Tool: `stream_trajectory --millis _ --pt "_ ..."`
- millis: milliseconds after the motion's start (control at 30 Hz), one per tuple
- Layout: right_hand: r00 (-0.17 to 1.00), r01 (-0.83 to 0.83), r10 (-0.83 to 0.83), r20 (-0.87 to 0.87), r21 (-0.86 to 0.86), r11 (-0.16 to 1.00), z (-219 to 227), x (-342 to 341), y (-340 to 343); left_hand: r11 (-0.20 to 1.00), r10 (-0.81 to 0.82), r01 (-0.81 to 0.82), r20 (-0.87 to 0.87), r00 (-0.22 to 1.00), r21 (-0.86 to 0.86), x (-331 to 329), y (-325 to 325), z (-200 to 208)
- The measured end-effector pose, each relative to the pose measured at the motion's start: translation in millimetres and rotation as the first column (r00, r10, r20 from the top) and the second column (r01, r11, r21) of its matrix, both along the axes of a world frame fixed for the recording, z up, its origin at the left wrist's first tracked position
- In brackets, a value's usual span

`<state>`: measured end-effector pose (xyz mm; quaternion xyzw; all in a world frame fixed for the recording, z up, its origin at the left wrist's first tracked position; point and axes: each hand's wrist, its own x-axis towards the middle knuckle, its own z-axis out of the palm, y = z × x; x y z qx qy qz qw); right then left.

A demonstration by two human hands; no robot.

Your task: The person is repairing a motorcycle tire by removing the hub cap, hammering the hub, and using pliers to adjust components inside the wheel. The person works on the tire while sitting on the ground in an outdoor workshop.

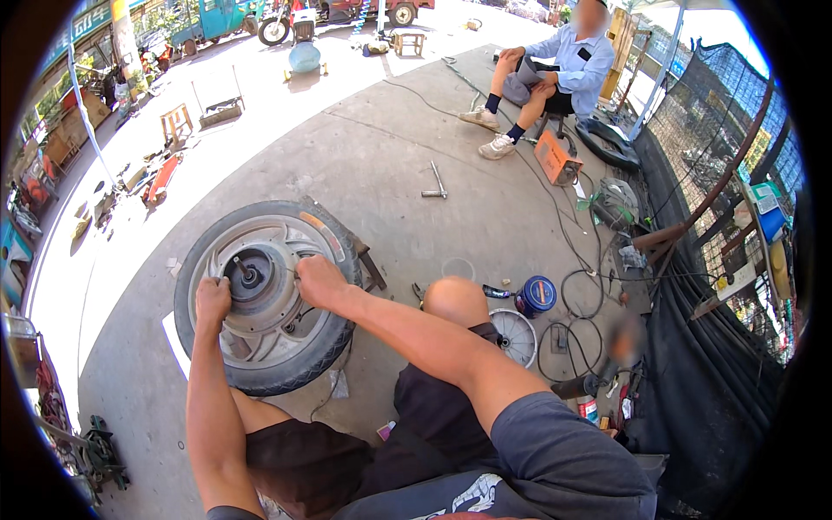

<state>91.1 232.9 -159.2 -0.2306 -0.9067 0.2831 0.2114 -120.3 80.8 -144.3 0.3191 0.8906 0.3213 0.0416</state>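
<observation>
A scooter-type wheel [321, 355] with a black tyre and grey cast rim lies flat in front of me, raised at its far right on a low wooden support [368, 260]. Its hub [276, 264] faces up, and a short axle [248, 276] stands out of the dark round centre. My left hand [213, 299] is closed at the left side of the hub. On the hub's right side, over the rim, my right hand [321, 282] is closed too. Whatever the fingers of either hand grip is too small or hidden to make out.
A T-shaped wrench [435, 182] lies on the concrete beyond the wheel. Right of my knee are a blue tub [536, 296] and a grey round cover [513, 338]. Cables [563, 234] run past an orange machine [557, 159]. A seated person [572, 65] is at the far right.
</observation>
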Motion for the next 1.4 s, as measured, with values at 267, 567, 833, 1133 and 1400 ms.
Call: stream_trajectory --millis 267,567,833,1133,1400 --pt "1.0 0.003 -0.004 0.018 0.021 1.0 -1.7 -1.9 0.4 0.999 -0.024 0.025 0.024 0.999 -0.04 -3.7 -0.5 -0.4" --pt "1.0 -0.016 0.015 0.026 0.056 0.998 -8.6 -5.4 3.9 0.999 -0.016 0.017 0.034 0.999 -0.042 -3.7 -0.1 -1.8" --pt "0.999 -0.022 0.02 0.03 0.061 0.998 -5.1 -3.0 2.8 1.0 0.0 -0.001 0.044 0.999 0.007 3.1 1.6 0.9" --pt "1.0 0.011 -0.012 0.016 0.018 1.0 -8.5 -3.7 2.7 1.0 -0.004 0.004 0.022 1.0 0.015 0.8 0.2 0.2" --pt "0.999 -0.017 0.014 0.051 0.06 0.998 -7.1 -2.5 1.3 1.0 -0.004 0.004 -0.001 1.0 0.006 3.2 -0.3 2.6"
